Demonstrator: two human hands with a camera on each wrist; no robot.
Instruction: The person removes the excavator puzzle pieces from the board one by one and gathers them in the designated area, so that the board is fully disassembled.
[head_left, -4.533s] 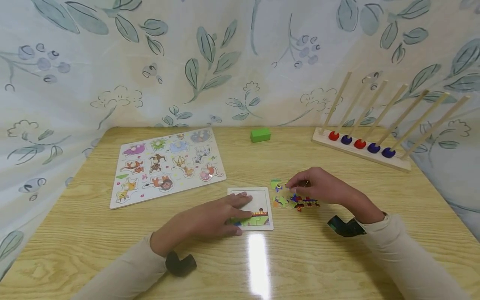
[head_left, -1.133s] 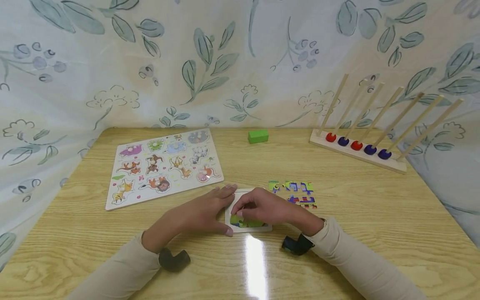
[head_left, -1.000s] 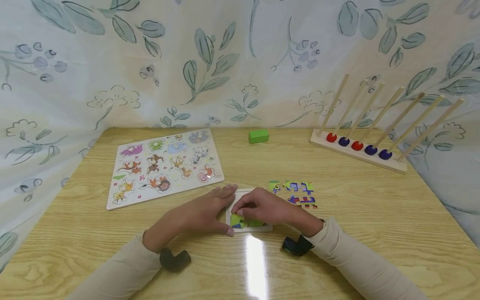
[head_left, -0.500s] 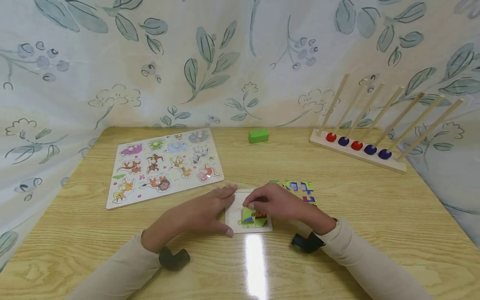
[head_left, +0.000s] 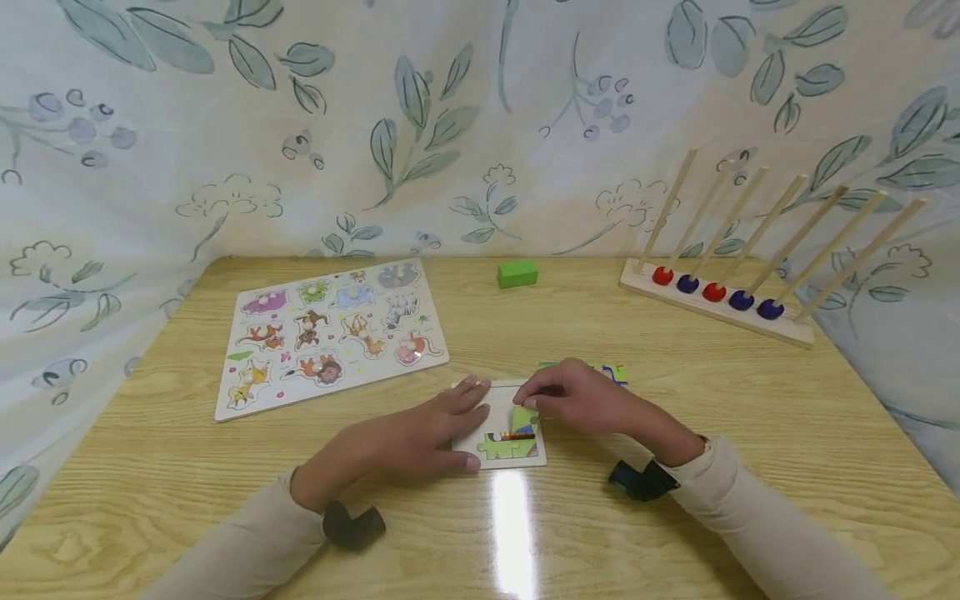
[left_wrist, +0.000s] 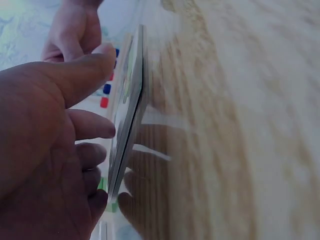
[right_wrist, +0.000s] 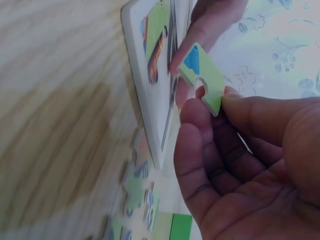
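Note:
My right hand (head_left: 592, 402) pinches a green jigsaw piece (right_wrist: 212, 80) with a blue corner between thumb and fingertips. In the head view this piece is over the right side of a small white puzzle tray (head_left: 468, 427). Several joined green pieces (head_left: 504, 450) and a red-and-yellow striped part lie at the tray's lower right; its lower left is bare. My left hand (head_left: 416, 435) lies along the tray's left side, fingers extended and thumb at the lower edge. Just right of the tray are loose jigsaw pieces (right_wrist: 134, 187), largely hidden behind my right hand in the head view.
A large animal knob-puzzle board (head_left: 333, 317) lies back left. Near the table's far edge sits a green block (head_left: 517, 273). At the back right stands a wooden peg rack (head_left: 780, 327) with upright sticks and red and blue beads. A patterned cloth hangs behind the table.
My right hand has gone from the loose pieces to the tray, lifted the blue-cornered jigsaw piece from its lower left and carried it rightward. My left hand stays at the tray's left side.

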